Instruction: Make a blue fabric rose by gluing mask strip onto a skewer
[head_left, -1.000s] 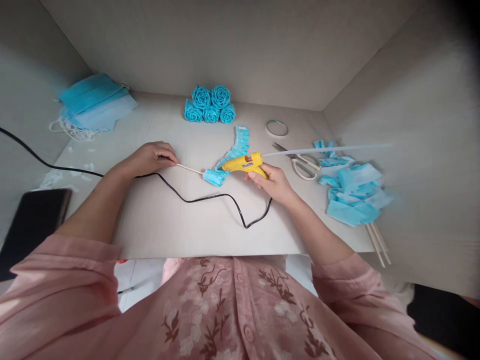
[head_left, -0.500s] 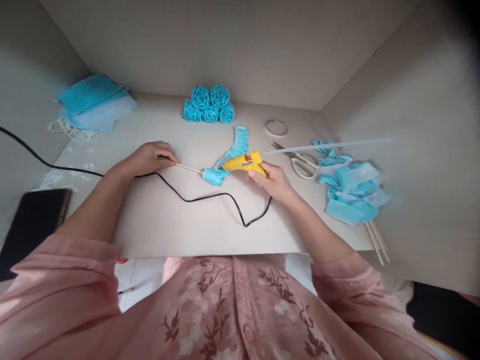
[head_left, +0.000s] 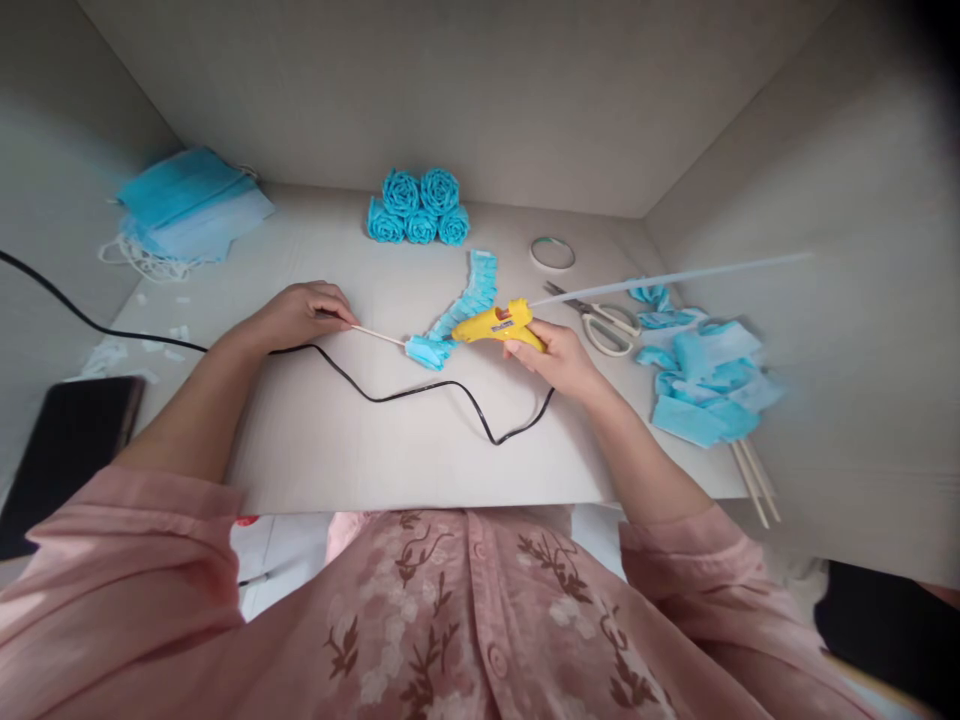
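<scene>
My left hand (head_left: 307, 315) pinches the end of a thin wooden stick (head_left: 379, 336). Around the stick's other end a blue pleated strip (head_left: 475, 290) is partly wound into a small bud (head_left: 427, 352); the loose part of the strip curves away from me across the table. My right hand (head_left: 551, 352) is closed around the handle of a yellow glue gun (head_left: 491, 324), its nozzle pointing left at the strip close to the bud. Whether the nozzle touches the strip I cannot tell. A long whitish glue stick (head_left: 675, 278) sticks out of the gun's back.
Several blue rolled flowers (head_left: 421, 208) are stacked at the back. Face masks (head_left: 191, 205) lie back left, a phone (head_left: 71, 450) front left. Scissors (head_left: 611, 325), a tape ring (head_left: 553, 253), blue scraps (head_left: 705, 375) and sticks (head_left: 752, 480) are rightward. A black cord (head_left: 420, 390) crosses in front.
My right hand has drawn the glue gun slightly to the right, away from the bud, and the cord shifted with it. My left hand and the stick stay in place.
</scene>
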